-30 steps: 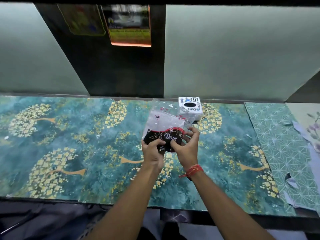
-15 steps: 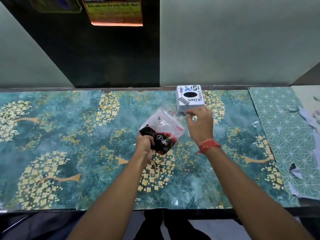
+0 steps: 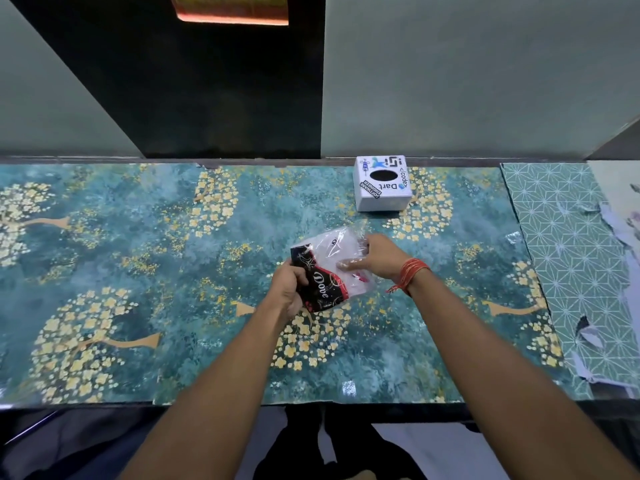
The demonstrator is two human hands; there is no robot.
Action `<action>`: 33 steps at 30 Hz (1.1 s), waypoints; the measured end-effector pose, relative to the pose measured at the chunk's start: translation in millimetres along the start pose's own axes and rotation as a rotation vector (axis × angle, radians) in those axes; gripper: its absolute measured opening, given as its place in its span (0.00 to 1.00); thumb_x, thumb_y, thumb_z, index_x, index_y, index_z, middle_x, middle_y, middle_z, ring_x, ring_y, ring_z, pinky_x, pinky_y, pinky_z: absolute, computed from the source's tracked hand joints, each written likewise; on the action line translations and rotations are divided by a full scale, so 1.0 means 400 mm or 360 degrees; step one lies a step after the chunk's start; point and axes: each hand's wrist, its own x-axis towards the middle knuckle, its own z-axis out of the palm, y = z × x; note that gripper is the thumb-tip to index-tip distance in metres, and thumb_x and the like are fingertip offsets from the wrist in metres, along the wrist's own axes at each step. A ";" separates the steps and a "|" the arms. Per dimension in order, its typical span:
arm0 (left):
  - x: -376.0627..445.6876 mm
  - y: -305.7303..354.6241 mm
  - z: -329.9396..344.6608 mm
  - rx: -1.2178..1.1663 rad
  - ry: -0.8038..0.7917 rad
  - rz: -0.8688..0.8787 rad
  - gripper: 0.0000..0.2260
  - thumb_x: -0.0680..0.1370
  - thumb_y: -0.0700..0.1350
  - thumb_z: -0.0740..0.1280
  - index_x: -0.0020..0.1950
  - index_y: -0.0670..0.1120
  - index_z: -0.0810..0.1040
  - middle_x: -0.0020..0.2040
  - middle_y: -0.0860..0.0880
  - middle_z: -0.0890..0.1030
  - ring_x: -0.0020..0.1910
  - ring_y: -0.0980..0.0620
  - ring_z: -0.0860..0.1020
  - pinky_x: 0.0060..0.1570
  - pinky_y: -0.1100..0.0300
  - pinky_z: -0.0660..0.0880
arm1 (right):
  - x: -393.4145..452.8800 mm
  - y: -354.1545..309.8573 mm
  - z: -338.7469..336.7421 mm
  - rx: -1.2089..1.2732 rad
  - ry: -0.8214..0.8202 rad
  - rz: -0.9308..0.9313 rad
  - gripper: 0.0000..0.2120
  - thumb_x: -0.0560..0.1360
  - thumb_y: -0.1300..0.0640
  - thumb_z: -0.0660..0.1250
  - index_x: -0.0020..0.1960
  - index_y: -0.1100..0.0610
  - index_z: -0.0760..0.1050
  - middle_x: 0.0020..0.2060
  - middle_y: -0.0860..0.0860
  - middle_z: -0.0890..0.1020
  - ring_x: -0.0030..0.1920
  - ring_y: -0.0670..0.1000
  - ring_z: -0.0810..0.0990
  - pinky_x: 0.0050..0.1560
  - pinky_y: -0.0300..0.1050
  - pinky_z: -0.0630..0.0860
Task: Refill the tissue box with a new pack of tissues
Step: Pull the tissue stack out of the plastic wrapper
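— Where's the tissue pack (image 3: pixel 329 271)?

— Held just above the table (image 3: pixel 138 254), between both hands. The left hand (image 3: pixel 287 292) is clenched around its black printed end; the right hand (image 3: pixel 375 259) pinches the clear plastic end (a red thread circles that wrist).

— And the tissue box (image 3: pixel 382 183)?

— Standing apart near the wall, its oval opening facing up.

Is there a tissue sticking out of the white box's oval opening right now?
No. The tissue box stands alone near the back wall, its oval opening dark and bare, while both hands hold the tissue pack.
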 end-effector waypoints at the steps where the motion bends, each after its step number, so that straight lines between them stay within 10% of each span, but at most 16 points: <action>1: -0.003 0.000 0.000 -0.0002 -0.0003 -0.0028 0.13 0.62 0.31 0.56 0.43 0.44 0.69 0.38 0.45 0.73 0.41 0.45 0.73 0.47 0.50 0.74 | 0.004 0.004 0.003 0.0055 -0.0019 0.0015 0.24 0.61 0.47 0.81 0.34 0.62 0.70 0.29 0.52 0.71 0.30 0.49 0.69 0.34 0.44 0.67; 6: 0.015 -0.003 -0.023 0.0017 -0.0032 -0.0024 0.16 0.80 0.49 0.58 0.61 0.41 0.73 0.54 0.41 0.82 0.51 0.42 0.80 0.53 0.43 0.77 | 0.017 0.020 0.015 0.0605 0.0025 0.0138 0.05 0.70 0.67 0.74 0.44 0.61 0.79 0.37 0.53 0.85 0.38 0.49 0.86 0.37 0.45 0.82; 10: 0.030 -0.009 -0.036 -0.0009 0.0209 0.0059 0.11 0.79 0.45 0.66 0.59 0.43 0.79 0.59 0.39 0.82 0.59 0.39 0.80 0.62 0.38 0.75 | 0.037 0.057 0.018 0.0815 0.0047 0.0121 0.30 0.66 0.62 0.79 0.65 0.64 0.73 0.59 0.63 0.80 0.54 0.64 0.82 0.55 0.63 0.79; 14: 0.040 0.006 -0.024 -0.0058 0.0531 0.0130 0.05 0.79 0.42 0.67 0.53 0.46 0.80 0.53 0.42 0.84 0.52 0.44 0.83 0.57 0.47 0.79 | -0.007 0.028 -0.008 0.1021 -0.0036 0.0043 0.17 0.69 0.70 0.73 0.56 0.61 0.77 0.50 0.60 0.84 0.46 0.57 0.84 0.48 0.53 0.83; 19: 0.051 0.053 -0.059 -0.0367 0.1126 0.0159 0.08 0.80 0.36 0.62 0.57 0.37 0.77 0.44 0.45 0.81 0.38 0.48 0.81 0.41 0.54 0.81 | -0.003 0.068 -0.053 0.1307 0.0103 0.0015 0.25 0.69 0.69 0.72 0.65 0.64 0.73 0.58 0.61 0.81 0.53 0.62 0.82 0.48 0.55 0.83; 26: 0.058 0.081 -0.081 -0.0033 0.1644 0.0137 0.12 0.80 0.35 0.53 0.53 0.41 0.76 0.46 0.44 0.78 0.47 0.45 0.76 0.54 0.61 0.74 | -0.003 0.108 -0.045 0.1784 0.0362 0.0060 0.23 0.66 0.65 0.71 0.61 0.61 0.75 0.59 0.61 0.80 0.55 0.61 0.80 0.48 0.52 0.82; 33: 0.035 0.086 -0.030 0.0666 0.1767 0.0533 0.21 0.78 0.41 0.65 0.71 0.45 0.68 0.73 0.43 0.66 0.70 0.43 0.66 0.64 0.49 0.67 | -0.015 0.096 0.008 0.1827 0.0193 0.0042 0.22 0.62 0.61 0.71 0.56 0.59 0.78 0.58 0.60 0.80 0.56 0.61 0.80 0.57 0.58 0.77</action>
